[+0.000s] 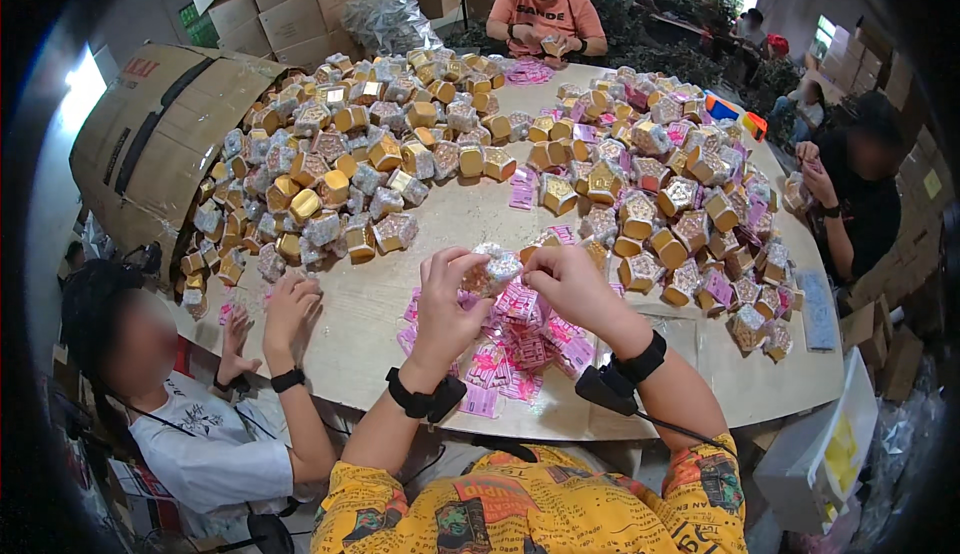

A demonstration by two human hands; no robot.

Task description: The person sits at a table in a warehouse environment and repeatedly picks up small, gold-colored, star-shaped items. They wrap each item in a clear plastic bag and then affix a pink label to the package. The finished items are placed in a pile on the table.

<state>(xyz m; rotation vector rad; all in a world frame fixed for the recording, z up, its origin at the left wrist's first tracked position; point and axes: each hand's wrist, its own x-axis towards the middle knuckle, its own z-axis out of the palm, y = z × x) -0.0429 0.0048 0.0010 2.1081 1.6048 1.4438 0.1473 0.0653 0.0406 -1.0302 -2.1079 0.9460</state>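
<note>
In front of me, my left hand grips a small glittery box, white and sparkly with gold tones, between thumb and fingers. Close to its right side is my right hand, thumb and forefinger pinched together. Whatever those fingertips hold, if anything, is too small to make out. Below both hands lies a loose pile of pink printed packets on the pale tabletop. A dark strap with a small black device sits on each of my wrists.
A large heap of gold and glittery boxes covers the far left, beside a cardboard carton. Another heap, mixed with pink packets, fills the right. Co-workers sit at left, far side and right. A white bin stands lower right.
</note>
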